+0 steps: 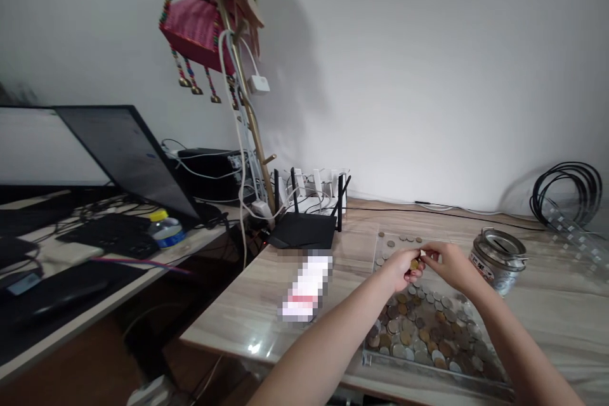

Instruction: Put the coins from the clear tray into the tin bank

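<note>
My left hand (403, 268) is closed around gold-coloured coins (414, 264), held up over the far part of a clear plastic tray (367, 359). Its thumb and fingertips meet those of my right hand (450, 263), which is pinched from the right side; what lies between the right fingertips is too small to make out. Many loose silver and brass coins (431, 333) cover the near part of the tray. A few more coins (391, 243) lie spaced out at its far end. To the right stands a silver metal tin (499, 260) with a slot in its lid.
A black router (304, 230) with upright antennas sits at the back left, and a blurred-out phone-like screen (307, 288) lies in front of it. Coiled black cable (566, 193) rests at the back right. Monitors (124, 158) and a yellow-capped bottle (165, 230) stand on the left desk.
</note>
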`<act>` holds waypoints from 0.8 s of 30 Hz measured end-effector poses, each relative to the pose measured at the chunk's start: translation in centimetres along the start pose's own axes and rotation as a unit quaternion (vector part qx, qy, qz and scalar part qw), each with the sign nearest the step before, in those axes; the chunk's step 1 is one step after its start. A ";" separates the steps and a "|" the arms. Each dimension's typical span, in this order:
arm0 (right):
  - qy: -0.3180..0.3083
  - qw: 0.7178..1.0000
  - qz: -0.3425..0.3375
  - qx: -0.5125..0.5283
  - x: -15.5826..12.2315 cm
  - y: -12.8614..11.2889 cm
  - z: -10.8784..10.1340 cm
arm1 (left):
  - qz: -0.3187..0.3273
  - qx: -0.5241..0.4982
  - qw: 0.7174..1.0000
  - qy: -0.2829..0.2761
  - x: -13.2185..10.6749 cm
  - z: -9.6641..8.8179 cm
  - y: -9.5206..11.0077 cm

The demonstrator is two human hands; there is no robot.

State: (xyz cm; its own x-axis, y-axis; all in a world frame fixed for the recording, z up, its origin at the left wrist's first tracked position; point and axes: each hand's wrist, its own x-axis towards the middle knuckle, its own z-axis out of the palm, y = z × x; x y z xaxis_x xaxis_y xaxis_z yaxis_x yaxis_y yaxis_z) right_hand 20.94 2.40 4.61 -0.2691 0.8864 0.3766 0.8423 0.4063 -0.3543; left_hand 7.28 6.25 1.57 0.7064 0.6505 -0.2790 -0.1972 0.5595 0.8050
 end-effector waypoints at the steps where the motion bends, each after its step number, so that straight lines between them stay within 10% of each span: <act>1: 0.011 1.000 0.007 -0.004 0.0 0.1 -0.1 | -0.004 -0.008 1.000 0.000 0.0 0.0 0.0; 5: 0.186 0.977 0.071 -0.078 -1.2 0.3 -2.5 | -0.011 -0.036 0.999 -0.009 0.0 0.0 0.0; 9: 0.381 0.881 0.168 -0.226 -3.1 2.2 -5.9 | -0.004 -0.052 0.997 0.060 0.3 -0.4 -0.2; 17: 0.249 0.892 0.295 -0.233 -4.9 8.3 -7.5 | -0.013 -0.110 0.992 0.057 0.4 -0.7 -0.3; 24: 0.374 0.879 0.179 -0.234 -3.3 4.0 -6.4 | -0.001 -0.078 0.997 0.026 -0.1 -0.6 -0.5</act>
State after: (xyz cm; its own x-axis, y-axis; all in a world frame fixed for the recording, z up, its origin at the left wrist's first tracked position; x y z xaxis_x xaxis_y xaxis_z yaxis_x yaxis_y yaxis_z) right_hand 28.21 -0.31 7.44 0.2871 0.4735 0.8327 0.9577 -0.1594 -0.2395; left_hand 6.90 6.14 0.90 0.6709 0.6734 -0.3106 -0.3025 0.6309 0.7145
